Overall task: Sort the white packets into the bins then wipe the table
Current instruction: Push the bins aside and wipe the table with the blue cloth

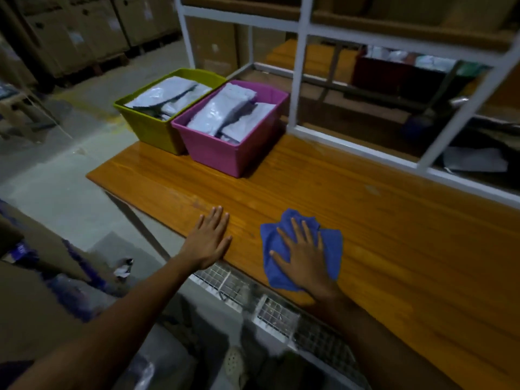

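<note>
A green bin (146,123) and a pink bin (216,153) stand side by side at the far left of the wooden table (380,220). Both hold white packets (222,111). A crumpled blue cloth (274,274) lies near the table's front edge. My right hand (305,260) presses flat on the cloth with its fingers spread. My left hand (209,239) rests flat on the bare wood to the left of the cloth, fingers straight, holding nothing.
A white metal shelf frame (298,80) rises behind the table, with a dark red bin (377,73) and grey items beyond it. A wire mesh rack (275,308) sits below the front edge. Cardboard boxes (84,26) line the back left.
</note>
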